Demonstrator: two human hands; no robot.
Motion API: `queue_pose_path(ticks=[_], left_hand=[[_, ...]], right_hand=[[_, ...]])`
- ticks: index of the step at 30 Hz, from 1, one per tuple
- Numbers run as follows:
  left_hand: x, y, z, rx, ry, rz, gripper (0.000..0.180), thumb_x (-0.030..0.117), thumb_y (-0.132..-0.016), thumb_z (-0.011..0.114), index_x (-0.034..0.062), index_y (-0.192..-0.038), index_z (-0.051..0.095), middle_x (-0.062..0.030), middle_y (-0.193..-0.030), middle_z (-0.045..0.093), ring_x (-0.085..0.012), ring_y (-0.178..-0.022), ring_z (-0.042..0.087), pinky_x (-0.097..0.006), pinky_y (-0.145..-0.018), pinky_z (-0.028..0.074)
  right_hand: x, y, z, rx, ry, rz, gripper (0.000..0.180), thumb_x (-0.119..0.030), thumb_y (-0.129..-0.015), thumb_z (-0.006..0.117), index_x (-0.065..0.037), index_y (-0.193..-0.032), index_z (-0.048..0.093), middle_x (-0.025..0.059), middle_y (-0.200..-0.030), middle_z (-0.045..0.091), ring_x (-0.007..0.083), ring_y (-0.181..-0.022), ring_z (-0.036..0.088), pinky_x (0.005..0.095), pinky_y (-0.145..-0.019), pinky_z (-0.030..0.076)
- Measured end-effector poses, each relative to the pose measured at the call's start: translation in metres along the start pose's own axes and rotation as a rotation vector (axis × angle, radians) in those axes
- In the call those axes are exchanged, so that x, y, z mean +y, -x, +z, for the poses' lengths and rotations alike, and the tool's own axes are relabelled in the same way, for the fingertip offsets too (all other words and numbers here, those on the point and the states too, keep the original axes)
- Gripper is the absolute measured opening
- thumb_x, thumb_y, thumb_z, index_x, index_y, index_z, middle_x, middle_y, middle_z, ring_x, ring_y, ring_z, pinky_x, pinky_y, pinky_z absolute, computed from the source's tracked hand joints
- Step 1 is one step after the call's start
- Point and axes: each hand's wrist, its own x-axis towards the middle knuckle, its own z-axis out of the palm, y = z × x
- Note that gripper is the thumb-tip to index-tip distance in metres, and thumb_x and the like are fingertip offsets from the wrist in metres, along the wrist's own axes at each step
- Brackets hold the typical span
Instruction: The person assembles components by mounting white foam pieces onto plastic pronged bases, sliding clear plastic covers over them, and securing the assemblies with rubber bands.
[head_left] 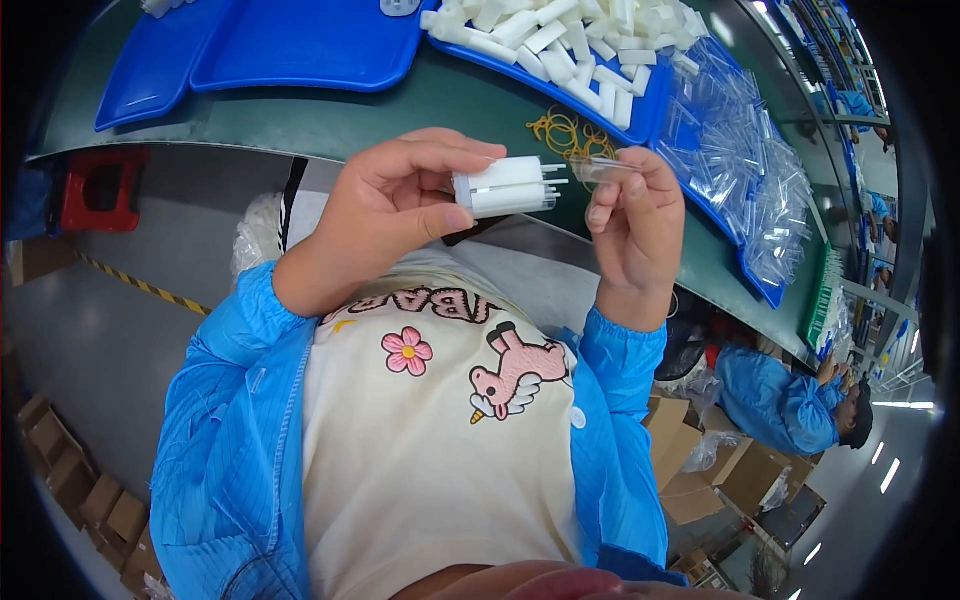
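1. The left hand (395, 205) is closed around a small bundle of white tubes (505, 187), thumb below and fingers curled over the top, and holds the bundle level just in front of the green worktable's (400, 115) near edge.
2. The right hand (635, 215) pinches a clear plastic sleeve (603, 168) between thumb and fingertips, its open end turned toward the thin tips that stick out of the bundle.
3. As I judge it, the step goes best if the sleeve stays in line with those tips and slides on straight; a tilt would likely snag a tip or splay the bundle.
4. The left hand's grip should stay snug, I think, so that no tube slips out of the bundle while the sleeve meets it.
5. The bundle looks like short, matt white cylinders packed side by side, with a collar at the left end and fine prongs at the right.
6. Further back on the worktable, a blue tray (640, 110) carries a heap of loose white tubes, and clear sleeves (745, 160) lie piled to its right.
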Motion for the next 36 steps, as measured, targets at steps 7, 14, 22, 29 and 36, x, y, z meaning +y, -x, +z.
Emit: queue_pose_path(ticks=[7,14,22,29,36], left_hand=[[0.0,0.0,-0.004,0.012,-0.054,0.04,0.041,-0.001,-0.081,0.071,0.0022,-0.121,0.062,-0.0178,-0.133,0.054,-0.0269,-0.114,0.061,-0.034,-0.086,0.059],[-0.001,0.001,-0.005,0.018,-0.05,0.032,0.041,-0.002,-0.08,0.071,0.0019,-0.12,0.062,-0.0168,-0.13,0.055,-0.026,-0.113,0.061,-0.033,-0.085,0.06],[-0.007,0.003,-0.006,-0.014,-0.03,0.089,0.039,-0.004,-0.078,0.073,0.0023,-0.116,0.065,-0.0155,-0.124,0.058,-0.0228,-0.113,0.059,-0.036,-0.093,0.054],[-0.003,0.006,-0.007,-0.045,-0.071,0.105,0.04,-0.002,-0.078,0.076,0.0024,-0.117,0.066,-0.014,-0.121,0.058,-0.021,-0.11,0.059,-0.034,-0.093,0.052],[0.03,0.002,-0.004,-0.102,-0.47,-0.058,0.039,0.004,-0.077,0.073,0.0031,-0.116,0.069,-0.01,-0.117,0.058,-0.0184,-0.104,0.059,-0.027,-0.08,0.053]], right_hand=[[0.01,0.011,-0.001,-0.057,-0.016,-0.029,0.022,-0.009,-0.094,0.063,0.002,-0.114,0.059,0.0156,-0.091,0.068,0.0214,-0.072,0.07,0.0292,-0.061,0.06],[0.004,0.013,0.009,-0.075,0.303,-0.117,0.018,0.004,-0.089,0.062,0.003,-0.108,0.061,0.0208,-0.109,0.065,0.026,-0.089,0.071,0.0293,-0.065,0.06],[0.0,0.019,0.016,-0.109,0.442,-0.201,0.016,0.01,-0.088,0.06,0.003,-0.102,0.064,0.0206,-0.112,0.064,0.0262,-0.093,0.07,0.029,-0.069,0.06],[0.007,0.03,0.029,-0.032,0.547,-0.283,0.016,0.011,-0.087,0.062,0.003,-0.101,0.064,0.0199,-0.11,0.063,0.026,-0.094,0.07,0.0293,-0.071,0.061],[0.034,0.035,0.025,0.04,0.475,-0.397,0.015,0.01,-0.087,0.062,0.003,-0.1,0.064,0.0198,-0.111,0.063,0.0265,-0.093,0.07,0.0309,-0.076,0.061]])
